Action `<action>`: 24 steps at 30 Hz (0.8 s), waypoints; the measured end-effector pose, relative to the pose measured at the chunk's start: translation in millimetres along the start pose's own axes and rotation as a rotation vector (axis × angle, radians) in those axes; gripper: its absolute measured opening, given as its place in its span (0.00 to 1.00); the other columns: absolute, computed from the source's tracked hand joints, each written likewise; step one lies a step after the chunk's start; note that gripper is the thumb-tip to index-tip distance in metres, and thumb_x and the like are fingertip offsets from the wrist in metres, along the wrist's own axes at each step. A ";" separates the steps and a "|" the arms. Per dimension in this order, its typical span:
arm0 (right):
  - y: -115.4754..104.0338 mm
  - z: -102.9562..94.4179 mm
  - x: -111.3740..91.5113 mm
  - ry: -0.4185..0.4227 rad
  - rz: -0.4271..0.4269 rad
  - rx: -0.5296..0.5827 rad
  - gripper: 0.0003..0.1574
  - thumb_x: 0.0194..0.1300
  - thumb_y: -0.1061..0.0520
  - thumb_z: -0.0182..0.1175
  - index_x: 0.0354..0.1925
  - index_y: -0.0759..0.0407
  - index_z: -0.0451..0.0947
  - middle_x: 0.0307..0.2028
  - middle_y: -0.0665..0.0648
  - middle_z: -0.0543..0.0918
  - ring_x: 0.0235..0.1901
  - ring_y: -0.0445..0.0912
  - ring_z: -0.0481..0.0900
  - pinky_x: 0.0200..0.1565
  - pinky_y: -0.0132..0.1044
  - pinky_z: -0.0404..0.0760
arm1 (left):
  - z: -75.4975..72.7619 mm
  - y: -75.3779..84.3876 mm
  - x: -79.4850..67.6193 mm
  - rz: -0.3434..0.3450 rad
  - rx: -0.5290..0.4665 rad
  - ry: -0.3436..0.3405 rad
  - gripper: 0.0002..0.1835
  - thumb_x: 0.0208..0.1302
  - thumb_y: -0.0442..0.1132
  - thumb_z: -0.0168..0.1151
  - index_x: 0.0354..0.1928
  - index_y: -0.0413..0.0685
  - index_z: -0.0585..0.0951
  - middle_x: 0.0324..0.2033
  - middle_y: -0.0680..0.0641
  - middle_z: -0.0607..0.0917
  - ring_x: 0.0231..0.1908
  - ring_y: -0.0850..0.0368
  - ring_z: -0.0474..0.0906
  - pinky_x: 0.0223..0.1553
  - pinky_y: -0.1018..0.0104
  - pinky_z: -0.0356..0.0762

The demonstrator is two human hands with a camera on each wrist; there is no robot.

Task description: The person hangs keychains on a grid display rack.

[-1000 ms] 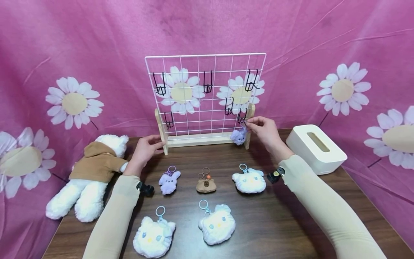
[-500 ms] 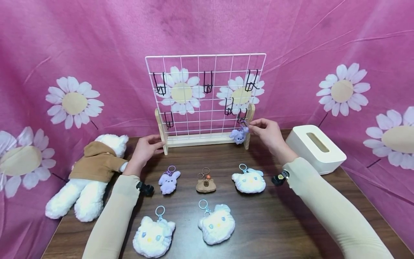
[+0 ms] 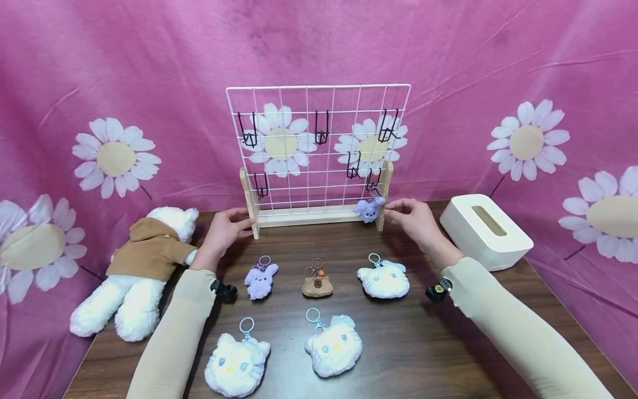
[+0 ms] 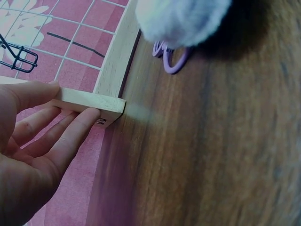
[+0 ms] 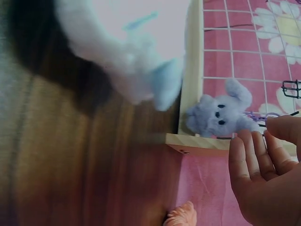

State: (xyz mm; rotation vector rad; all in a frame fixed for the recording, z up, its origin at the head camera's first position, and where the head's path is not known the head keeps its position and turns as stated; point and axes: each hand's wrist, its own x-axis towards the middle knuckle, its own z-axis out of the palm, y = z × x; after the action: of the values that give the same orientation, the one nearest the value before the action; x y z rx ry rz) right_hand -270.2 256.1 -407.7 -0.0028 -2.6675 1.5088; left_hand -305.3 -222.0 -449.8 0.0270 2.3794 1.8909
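In the head view, my left hand point(image 3: 226, 230) pinches the wooden left post point(image 4: 89, 100) of a white wire grid rack point(image 3: 319, 215), thumb on one side and fingers on the other. My right hand point(image 3: 411, 219) is beside the right wooden post point(image 5: 202, 143), its fairly straight fingertips overlapping the post; firm contact is unclear. A purple plush keychain point(image 3: 370, 210) hangs by its ring from the lower right black hook point(image 3: 373, 180). The right wrist view shows its plush face point(image 5: 221, 115) near my thumb, with no grip on it visible.
On the table lie another purple plush keychain point(image 3: 260, 281), a brown pouch-shaped keychain point(image 3: 318, 286) and several white cat-face keychains point(image 3: 384, 280). A white bear in a brown hoodie point(image 3: 144, 255) is at left, a cream tissue box point(image 3: 485, 230) at right. Other black hooks point(image 3: 321, 133) hang on the grid.
My right hand lets go of the purple keychain's ring, leaving it on the hook, and moves down and slightly right beside the right post. The left hand stays put.
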 end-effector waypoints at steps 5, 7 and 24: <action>7.0 4.1 -9.1 -0.019 -0.047 -0.068 0.18 0.79 0.57 0.70 0.59 0.69 0.89 0.56 0.69 0.88 0.43 0.36 0.83 0.44 0.22 0.85 | 1.2 -0.5 1.3 0.000 -0.005 -0.002 0.29 0.82 0.30 0.65 0.78 0.26 0.73 0.72 0.23 0.78 0.46 0.60 0.92 0.63 0.52 0.94; 9.6 6.8 -12.8 -0.044 -0.044 -0.079 0.18 0.79 0.56 0.71 0.59 0.68 0.89 0.54 0.69 0.90 0.45 0.37 0.82 0.46 0.22 0.82 | 1.4 0.1 1.9 -0.005 -0.009 -0.002 0.29 0.82 0.30 0.65 0.78 0.27 0.72 0.72 0.23 0.78 0.46 0.59 0.92 0.63 0.53 0.94; 26.5 24.8 -35.8 -0.251 0.031 -0.115 0.18 0.76 0.56 0.74 0.57 0.65 0.90 0.47 0.61 0.95 0.41 0.39 0.84 0.41 0.27 0.84 | 0.8 2.7 -0.7 -0.005 -0.003 0.004 0.29 0.82 0.31 0.65 0.79 0.27 0.72 0.72 0.24 0.78 0.47 0.58 0.92 0.63 0.53 0.94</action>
State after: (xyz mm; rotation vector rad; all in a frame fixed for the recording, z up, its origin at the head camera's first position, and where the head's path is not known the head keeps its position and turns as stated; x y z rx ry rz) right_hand -237.2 247.1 -445.4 0.1488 -2.9593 1.4492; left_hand -304.7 -220.6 -447.3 0.0170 2.3761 1.8941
